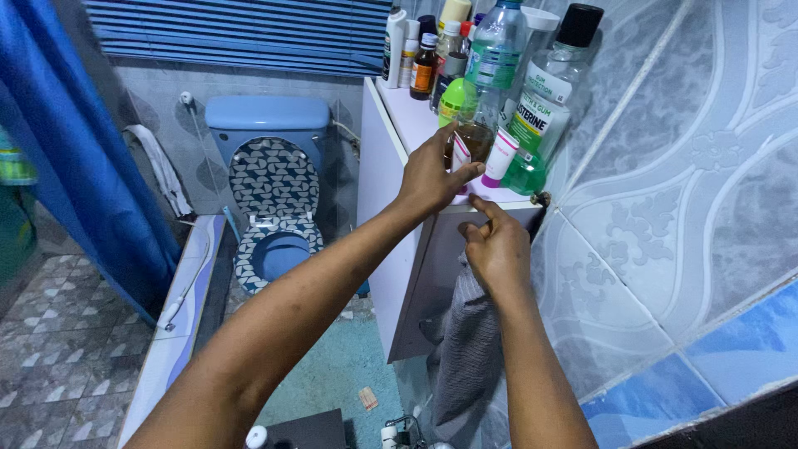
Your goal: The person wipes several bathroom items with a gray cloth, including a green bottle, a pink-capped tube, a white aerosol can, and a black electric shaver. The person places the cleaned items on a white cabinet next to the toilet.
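Nearest the camera, two bare forearms rise from the bottom edge toward a white cabinet (391, 158) whose flat top serves as a surface crowded with bottles. Left hand (430, 176) reaches up to the front edge of that surface, its fingers (445, 137) curled and partly spread around a small white and pink tube (460, 155), with the thumb pressing the tube from the near side, just in front of a squat clear bottle of amber liquid (476, 137). Right hand (499, 248) sits lower, at the cabinet's front corner, its fingers mostly folded into the palm while the index finger points up and touches the underside of the surface edge; it pinches nothing that can be seen. Just beside the left hand stands a second white tube with a pink cap (500, 158), leaning against a large clear bottle of green liquid with a black cap (542, 108). A tall clear plastic bottle with a blue-green label (495, 54) and a small brown glass bottle (424, 71) stand farther back. A grey cloth (464, 349) hangs below the right hand. Well apart, on the left, are a blue toilet with a patterned lid (273, 179) and a blue curtain (79, 150).
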